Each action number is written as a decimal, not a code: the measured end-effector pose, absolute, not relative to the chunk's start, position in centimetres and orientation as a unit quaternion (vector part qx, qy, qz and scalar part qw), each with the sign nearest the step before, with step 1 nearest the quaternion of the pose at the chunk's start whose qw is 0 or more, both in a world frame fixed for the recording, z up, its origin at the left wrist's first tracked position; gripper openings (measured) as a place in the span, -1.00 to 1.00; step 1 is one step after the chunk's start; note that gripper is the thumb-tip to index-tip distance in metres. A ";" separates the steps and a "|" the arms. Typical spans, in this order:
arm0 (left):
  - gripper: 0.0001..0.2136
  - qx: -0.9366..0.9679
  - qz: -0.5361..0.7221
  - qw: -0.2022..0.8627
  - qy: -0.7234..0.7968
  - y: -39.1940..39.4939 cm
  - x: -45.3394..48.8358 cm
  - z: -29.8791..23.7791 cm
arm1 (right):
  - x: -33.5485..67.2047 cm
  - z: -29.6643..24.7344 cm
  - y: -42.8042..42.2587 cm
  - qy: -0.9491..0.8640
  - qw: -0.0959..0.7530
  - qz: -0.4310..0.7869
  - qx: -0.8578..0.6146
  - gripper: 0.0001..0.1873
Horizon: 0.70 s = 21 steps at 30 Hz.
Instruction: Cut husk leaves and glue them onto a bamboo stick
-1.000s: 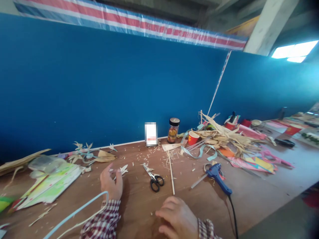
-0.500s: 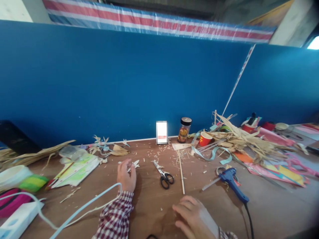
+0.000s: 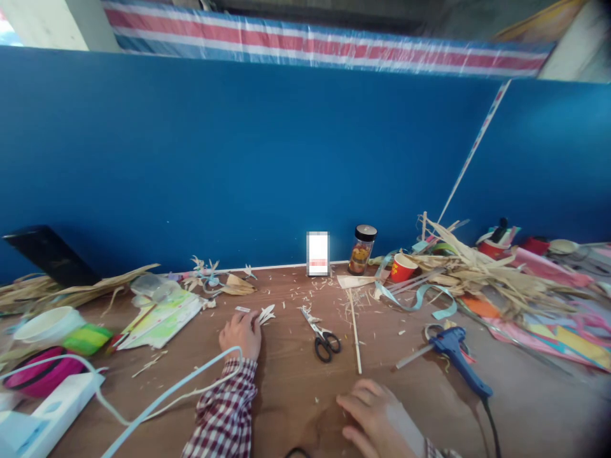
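Note:
My left hand (image 3: 240, 334), in a checked sleeve, rests on the brown table with its fingers bent down and the fingertips hidden. White petal-shaped pieces (image 3: 267, 314) lie at its right side, touching or nearly touching the fingers. A small white strip (image 3: 242, 309) lies just beyond the knuckles. My right hand (image 3: 377, 413) lies low over the table, fingers apart and holding nothing. Between the hands and farther back are black-handled scissors (image 3: 324, 340). A thin pale stick (image 3: 356, 331) points toward my right hand, its far end by a cream-coloured piece (image 3: 354, 281).
At right lies a blue glue gun (image 3: 461, 362) with its cord. Dried husks (image 3: 458, 261), a light-blue ribbon (image 3: 415, 299), a red paper cup (image 3: 402, 268) and a lidded jar (image 3: 363, 249) stand farther back. A power strip (image 3: 60, 413) and white cable (image 3: 176, 388) occupy the left.
The whole view has shifted, so things appear farther right. My left hand has drawn slightly left of the white pieces, which stay on the table. My right hand is nearly unchanged.

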State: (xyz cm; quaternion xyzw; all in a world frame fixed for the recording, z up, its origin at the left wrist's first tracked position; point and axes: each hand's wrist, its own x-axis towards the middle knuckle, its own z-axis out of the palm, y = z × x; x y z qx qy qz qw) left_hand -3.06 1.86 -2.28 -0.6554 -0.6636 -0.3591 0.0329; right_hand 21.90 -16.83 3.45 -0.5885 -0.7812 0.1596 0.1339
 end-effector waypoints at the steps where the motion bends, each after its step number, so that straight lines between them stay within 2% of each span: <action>1: -0.83 -0.658 -0.351 0.032 -0.666 1.9 -3.0 -2.4 | 21.9 3.3 -16.9 -0.782 0.136 0.157 -0.588 -0.63; 13: -0.88 -0.662 -0.370 0.005 -0.652 1.8 -2.9 -2.1 | 21.5 2.4 -16.7 -0.790 0.128 0.171 -0.575 -0.62; 21: -0.83 -0.644 -0.446 -0.088 -0.615 1.3 -2.0 -1.7 | 21.5 1.8 -16.3 -0.789 0.116 0.168 -0.579 -0.61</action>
